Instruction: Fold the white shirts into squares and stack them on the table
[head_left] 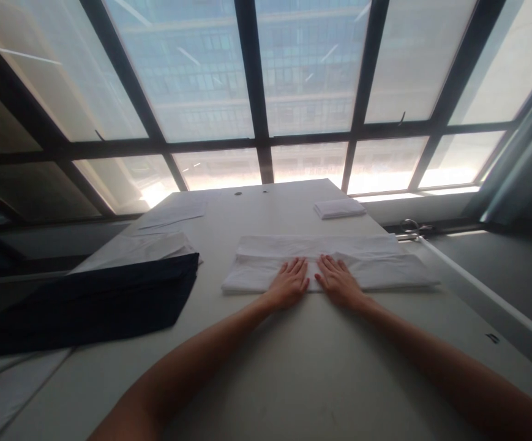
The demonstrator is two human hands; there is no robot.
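Note:
A long white cloth (385,269), folded into a flat strip, lies across the white table (266,361). My left hand (289,283) rests palm down on the middle of it, fingers stretched out toward the window. Close beside it, my right hand (338,280) presses flat on the same cloth with its fingers slightly spread. Neither hand grips anything. A lengthwise fold line runs along the cloth near my fingertips. What kind of item the cloth is, I cannot tell.
At the left, dark navy fabric (109,303) lies over white fabric (155,246). A small folded white cloth (339,209) sits at the far right, near white sheets (174,213) at far left. Scissors-like metal handles (410,226) show by the right edge. Large windows (307,67) stand behind.

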